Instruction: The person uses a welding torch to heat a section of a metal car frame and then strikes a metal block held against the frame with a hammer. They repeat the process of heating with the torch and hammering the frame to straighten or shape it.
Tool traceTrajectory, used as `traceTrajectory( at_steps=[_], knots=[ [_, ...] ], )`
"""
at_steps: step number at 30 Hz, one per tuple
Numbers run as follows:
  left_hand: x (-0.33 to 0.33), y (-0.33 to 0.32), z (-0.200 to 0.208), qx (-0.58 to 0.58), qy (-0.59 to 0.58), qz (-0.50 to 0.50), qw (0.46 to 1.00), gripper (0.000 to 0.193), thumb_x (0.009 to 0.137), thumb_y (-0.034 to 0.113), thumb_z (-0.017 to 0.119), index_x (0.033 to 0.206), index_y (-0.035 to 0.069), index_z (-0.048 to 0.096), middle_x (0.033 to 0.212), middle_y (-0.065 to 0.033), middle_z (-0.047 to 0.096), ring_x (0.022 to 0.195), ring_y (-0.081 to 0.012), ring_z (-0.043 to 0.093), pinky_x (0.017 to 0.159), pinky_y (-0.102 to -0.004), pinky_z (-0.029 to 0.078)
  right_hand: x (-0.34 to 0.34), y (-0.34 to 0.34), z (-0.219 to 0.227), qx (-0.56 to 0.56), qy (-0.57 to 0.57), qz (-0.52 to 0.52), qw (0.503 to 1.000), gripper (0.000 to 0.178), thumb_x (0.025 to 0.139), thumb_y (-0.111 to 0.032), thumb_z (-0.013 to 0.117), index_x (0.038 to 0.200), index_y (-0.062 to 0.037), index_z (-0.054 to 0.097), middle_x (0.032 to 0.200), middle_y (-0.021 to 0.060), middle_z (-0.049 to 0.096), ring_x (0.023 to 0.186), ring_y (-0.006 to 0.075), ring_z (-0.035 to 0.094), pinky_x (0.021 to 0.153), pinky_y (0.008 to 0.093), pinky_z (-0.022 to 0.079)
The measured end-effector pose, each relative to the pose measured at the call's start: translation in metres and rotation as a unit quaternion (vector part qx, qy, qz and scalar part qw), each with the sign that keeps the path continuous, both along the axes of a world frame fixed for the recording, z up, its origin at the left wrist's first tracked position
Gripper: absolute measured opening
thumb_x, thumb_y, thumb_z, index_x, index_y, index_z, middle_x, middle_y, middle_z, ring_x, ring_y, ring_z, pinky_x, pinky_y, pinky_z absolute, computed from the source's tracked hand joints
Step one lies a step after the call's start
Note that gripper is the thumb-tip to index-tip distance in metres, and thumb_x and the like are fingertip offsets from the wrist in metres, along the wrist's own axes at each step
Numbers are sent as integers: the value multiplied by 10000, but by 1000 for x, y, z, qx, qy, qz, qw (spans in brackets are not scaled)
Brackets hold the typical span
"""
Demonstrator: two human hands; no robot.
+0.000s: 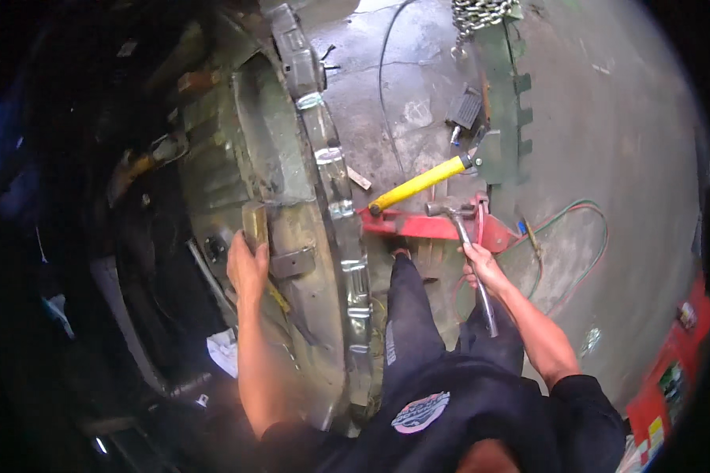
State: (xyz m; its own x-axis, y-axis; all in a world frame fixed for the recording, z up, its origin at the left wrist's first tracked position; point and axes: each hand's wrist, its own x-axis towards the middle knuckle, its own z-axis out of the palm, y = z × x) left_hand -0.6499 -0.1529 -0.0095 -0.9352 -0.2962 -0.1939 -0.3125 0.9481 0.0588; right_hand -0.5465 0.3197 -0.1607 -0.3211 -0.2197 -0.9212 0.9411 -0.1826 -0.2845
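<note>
My right hand (485,268) is wrapped round the metal handle of a hammer (459,224), whose head points up and to the left. It is held over the floor, to the right of a vehicle's stripped body. On the left, my left hand (248,268) grips a yellowish, wood-like block (255,225) and sets it against the bare floor panel (304,244) of that body. Along the panel's right side runs a sill (341,209) with shiny bare-metal patches. The underside of the block is hidden.
Ahead of my legs lies a red metal arm (418,225), with a yellow cylinder (418,183) above it. Beyond stand a green post (503,118), a chain (481,14) and a grey pedal (465,109). Red and green hoses (605,229) loop at right; a red cart (674,355) stands lower right.
</note>
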Motion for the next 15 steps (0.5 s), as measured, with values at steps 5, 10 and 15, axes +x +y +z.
traceTrajectory(
  at_steps=[5, 10, 15],
  knots=[
    [10, -6, -14, -53, 5, -48, 997, 591, 899, 241, 704, 1369, -60, 509, 1283, -267, 619, 1210, -427, 577, 1035, -463, 446, -25, -42, -51, -248, -51, -87, 963, 453, 1047, -591, 431, 1088, -153, 540, 586, -68, 350, 423, 48, 319, 371, 239, 266],
    [7, 47, 8, 13, 45, -8, 999, 532, 945, 200, 676, 1374, -65, 508, 1242, -246, 632, 1131, -364, 615, 997, -421, 459, -90, -102, -97, -354, 1, -94, 931, 430, 1053, -568, 440, 1034, -145, 521, 595, -59, 378, 443, 49, 332, 380, 239, 275],
    [42, 148, 4, -30, 14, -106, 994, 514, 959, 129, 646, 1409, -60, 486, 1219, -217, 617, 1079, -317, 621, 946, -408, 482, -125, -116, -88, -427, 40, -58, 901, 470, 1029, -590, 475, 1042, -120, 488, 627, -48, 384, 465, 56, 338, 398, 252, 318]
  ],
)
